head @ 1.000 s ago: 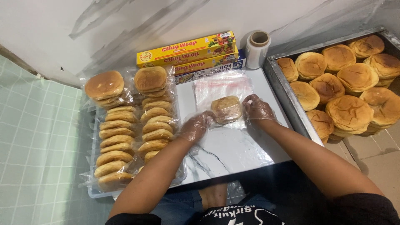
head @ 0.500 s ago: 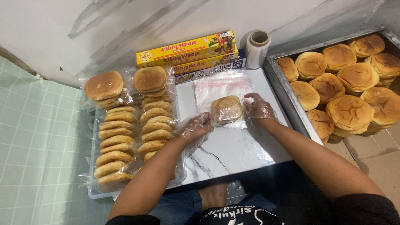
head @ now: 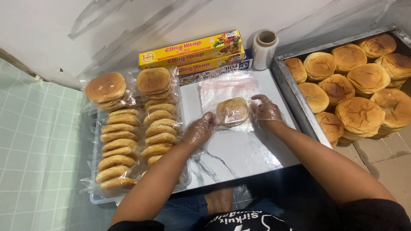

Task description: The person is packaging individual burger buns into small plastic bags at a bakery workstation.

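A: Notes on the wrapping. Left hand, gloved in thin clear plastic, was cupped against the near-left edge of the bun; right hand, gloved too, had its fingers curled over the bun's right side. Both gripped it lightly through the film.

B: Where did the bun sit?

A: On a clear plastic sheet spread on the white marbled board, mid-scene, between the tray of wrapped buns at left and the metal tray of bare buns at right.

B: Doing it well?

A: My judgement: the film needed to be pulled taut and even from both sides, with the bun centred and not squashed, and the loose ends tucked underneath.

B: Anything unclear?

A: The sheet's near edge was hard to trace against the board's glare. I couldn't tell whether film already covered the bun's top. The metal tray ran off the right edge. Behind the yellow boxes, a darker box was mostly hidden beside the film roll.
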